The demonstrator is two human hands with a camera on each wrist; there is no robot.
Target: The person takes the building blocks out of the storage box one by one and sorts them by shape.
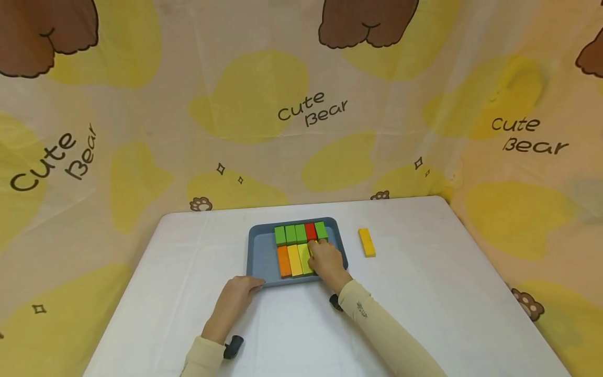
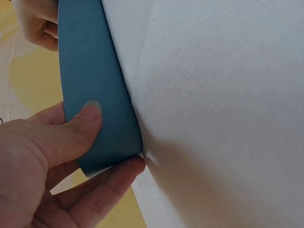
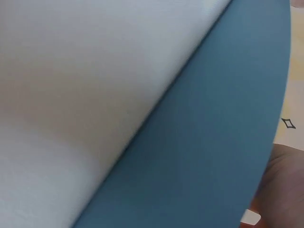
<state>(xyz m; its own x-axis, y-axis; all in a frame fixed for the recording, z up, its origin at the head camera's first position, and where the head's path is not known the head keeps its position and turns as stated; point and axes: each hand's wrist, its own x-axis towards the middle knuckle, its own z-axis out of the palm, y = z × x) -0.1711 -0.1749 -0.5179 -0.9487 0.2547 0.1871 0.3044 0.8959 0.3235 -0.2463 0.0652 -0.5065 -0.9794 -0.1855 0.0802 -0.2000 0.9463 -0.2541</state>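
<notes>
left hand [image 1: 238, 289] grips blue tray [image 1: 264, 256] at its near-left corner; right hand [image 1: 328, 262] touches coloured blocks [image 1: 295, 260] toward the near-right corner, whether pinching i cannot tell.

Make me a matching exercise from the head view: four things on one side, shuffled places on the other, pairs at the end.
Things:
1. Left hand
2. Lone yellow block
3. Red block
4. Orange block

Places:
A. Between two green blocks in the far row
B. At the near left corner of the tray
C. At the left end of the near row
D. On the table, right of the tray

Pairs: 1-B, 2-D, 3-A, 4-C
</notes>
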